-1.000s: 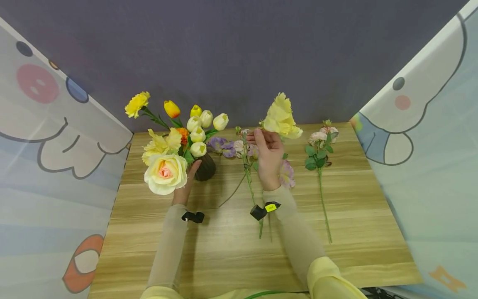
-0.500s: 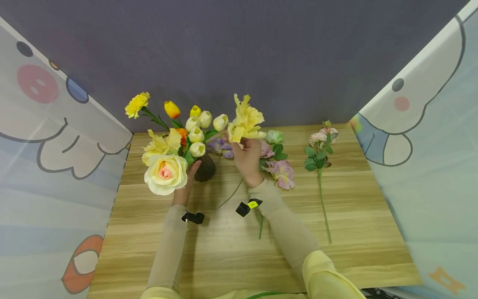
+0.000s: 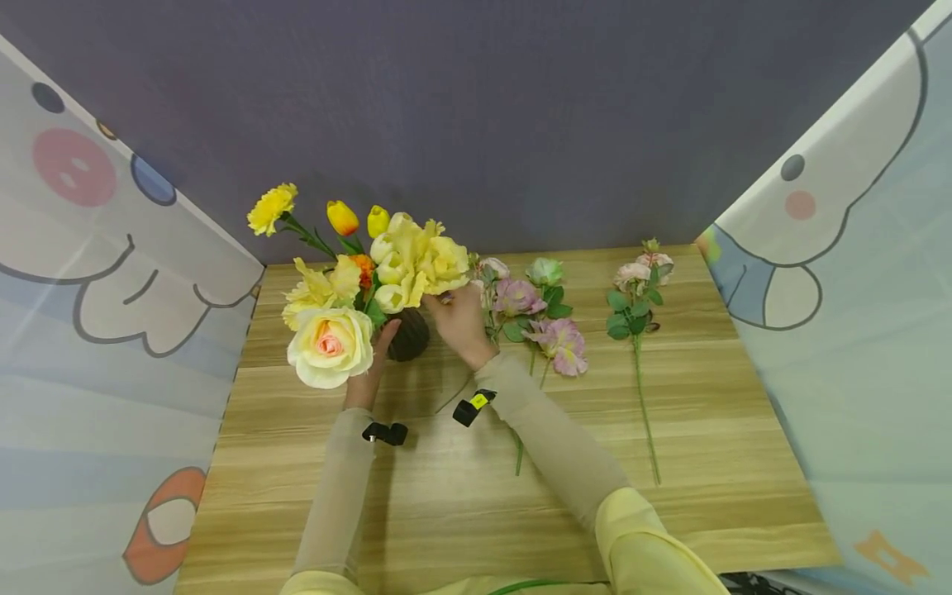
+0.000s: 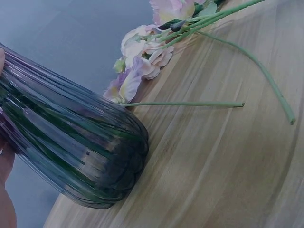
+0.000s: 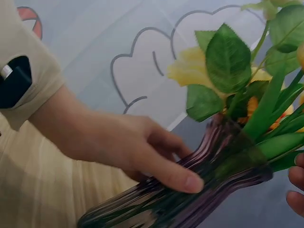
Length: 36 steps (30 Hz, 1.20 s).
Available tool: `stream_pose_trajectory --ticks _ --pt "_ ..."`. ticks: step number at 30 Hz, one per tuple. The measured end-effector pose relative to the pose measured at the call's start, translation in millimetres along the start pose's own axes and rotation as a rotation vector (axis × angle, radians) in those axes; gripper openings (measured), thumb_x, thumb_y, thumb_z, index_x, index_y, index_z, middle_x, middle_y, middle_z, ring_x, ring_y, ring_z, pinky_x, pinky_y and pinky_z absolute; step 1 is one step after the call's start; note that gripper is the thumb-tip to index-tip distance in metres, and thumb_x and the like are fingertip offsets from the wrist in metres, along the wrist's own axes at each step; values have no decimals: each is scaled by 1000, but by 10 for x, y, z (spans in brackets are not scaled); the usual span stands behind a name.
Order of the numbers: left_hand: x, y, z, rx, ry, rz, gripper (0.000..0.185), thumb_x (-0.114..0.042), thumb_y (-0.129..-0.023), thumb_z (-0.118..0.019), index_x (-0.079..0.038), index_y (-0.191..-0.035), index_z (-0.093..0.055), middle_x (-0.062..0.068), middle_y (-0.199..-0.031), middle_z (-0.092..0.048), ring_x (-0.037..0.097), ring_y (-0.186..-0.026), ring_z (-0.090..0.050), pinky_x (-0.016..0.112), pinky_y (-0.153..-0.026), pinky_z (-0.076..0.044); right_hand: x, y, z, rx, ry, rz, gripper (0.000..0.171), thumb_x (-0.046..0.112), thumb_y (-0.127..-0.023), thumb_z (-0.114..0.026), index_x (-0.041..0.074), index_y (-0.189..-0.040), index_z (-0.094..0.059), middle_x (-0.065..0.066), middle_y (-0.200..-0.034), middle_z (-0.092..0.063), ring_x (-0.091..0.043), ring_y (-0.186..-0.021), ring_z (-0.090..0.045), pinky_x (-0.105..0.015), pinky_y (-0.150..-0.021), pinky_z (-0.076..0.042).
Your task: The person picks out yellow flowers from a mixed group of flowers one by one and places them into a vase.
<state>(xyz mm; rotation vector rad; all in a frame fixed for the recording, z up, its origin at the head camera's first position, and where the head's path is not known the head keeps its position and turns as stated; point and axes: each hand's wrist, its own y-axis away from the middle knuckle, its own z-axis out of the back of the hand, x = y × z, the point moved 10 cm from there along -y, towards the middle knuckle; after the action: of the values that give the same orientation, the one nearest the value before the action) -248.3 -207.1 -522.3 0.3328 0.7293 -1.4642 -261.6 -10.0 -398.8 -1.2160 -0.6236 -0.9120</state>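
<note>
My left hand [image 3: 372, 365] holds a dark ribbed glass vase [image 3: 409, 337] around its middle. In the right wrist view its thumb lies across the glass [image 5: 204, 180]. Stems show through the vase wall [image 4: 78, 137] in the left wrist view. Yellow and white tulips, a large cream rose [image 3: 330, 347] and other yellow blooms stand in the vase. Just right of its mouth, my right hand [image 3: 461, 325] pinches a ruffled yellow flower [image 3: 437, 263] below the bloom. That bloom overlaps the white tulips; its stem is mostly hidden. Only fingertips [image 5: 297, 178] of the right hand show in the right wrist view.
Purple-pink flowers [image 3: 559, 345] and a pale green bloom [image 3: 545, 271] lie on the wooden table [image 3: 714, 430] right of the vase. A pale pink rose spray [image 3: 635, 285] lies farther right. A grey wall [image 3: 476, 124] stands behind.
My right hand has carried the yellow flower leftward from above the lying flowers to the vase's mouth. My left hand stays on the vase.
</note>
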Motion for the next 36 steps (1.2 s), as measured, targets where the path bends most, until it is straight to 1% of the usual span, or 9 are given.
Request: stream_pose_trajectory --ticks 2,3,8,14,18,21,26,31,36 --pt "13 -30 29 -36 99 2 78 -45 -101 -65 -3 -160 -33 19 -163 -32 29 -154 -25 43 -128 -21 -58 17 -59 22 4 -30 15 -5 -94 -65 -8 -108 -71 -21 -86 -72 -28 -63 -66 -29 -57 -52" --pt "23 -47 63 -75 217 2 82 -39 -95 -75 -3 -158 -36 17 -162 -35 27 -154 -26 43 -128 -20 -90 27 -91 33 2 -44 17 -5 -95 -65 -8 -111 -70 -21 -88 -73 -27 -65 -66 -28 -59 -52" --pt "16 -68 38 -65 285 -9 77 -44 -97 -72 -6 -156 -41 12 -159 -41 24 -152 -28 44 -128 -20 -230 61 -205 44 -7 -87 34 -3 -95 -68 -6 -128 -65 -21 -102 -74 -27 -81 -72 -30 -72 -58" --pt "65 -55 25 -81 427 39 74 -36 -97 -74 -9 -157 -39 8 -159 -41 19 -151 -30 41 -126 -24 -311 79 -241 54 -44 -153 33 -6 -92 -65 -6 -125 -67 -22 -93 -74 -25 -67 -66 -27 -60 -50" --pt "93 -34 17 -82 415 72 80 -37 -97 -74 -11 -160 -33 6 -163 -34 18 -153 -25 42 -127 -22 -350 99 -257 74 -72 -184 33 -2 -94 -67 -5 -127 -66 -21 -101 -74 -27 -78 -71 -27 -68 -56" --pt "109 -24 0 -80 424 83 83 -38 -96 -75 -12 -161 -31 4 -164 -33 17 -153 -24 42 -127 -22 -395 142 -267 96 -149 -221 34 1 -97 -67 -6 -129 -64 -23 -109 -72 -32 -88 -72 -32 -74 -60" --pt "82 -21 9 -104 461 38 80 -35 -96 -76 -13 -160 -34 4 -161 -37 16 -152 -27 41 -127 -23 -519 263 -218 101 -138 -252 25 13 -100 -69 -1 -121 -68 -17 -99 -70 -24 -81 -66 -29 -69 -55" --pt "79 -7 34 -119 368 24 89 -34 -95 -77 -10 -163 -26 10 -165 -28 20 -155 -22 42 -128 -20 -645 418 -127 70 -104 -226 17 13 -100 -69 2 -113 -71 -15 -100 -71 -19 -77 -61 -25 -67 -51" --pt "106 30 -102 43 284 76 87 -30 -100 -71 -12 -166 -17 15 -171 -9 27 -159 -9 49 -128 -16 -784 585 -74 73 -142 -216 18 5 -102 -64 -3 -116 -70 -22 -105 -71 -19 -77 -61 -23 -67 -49"
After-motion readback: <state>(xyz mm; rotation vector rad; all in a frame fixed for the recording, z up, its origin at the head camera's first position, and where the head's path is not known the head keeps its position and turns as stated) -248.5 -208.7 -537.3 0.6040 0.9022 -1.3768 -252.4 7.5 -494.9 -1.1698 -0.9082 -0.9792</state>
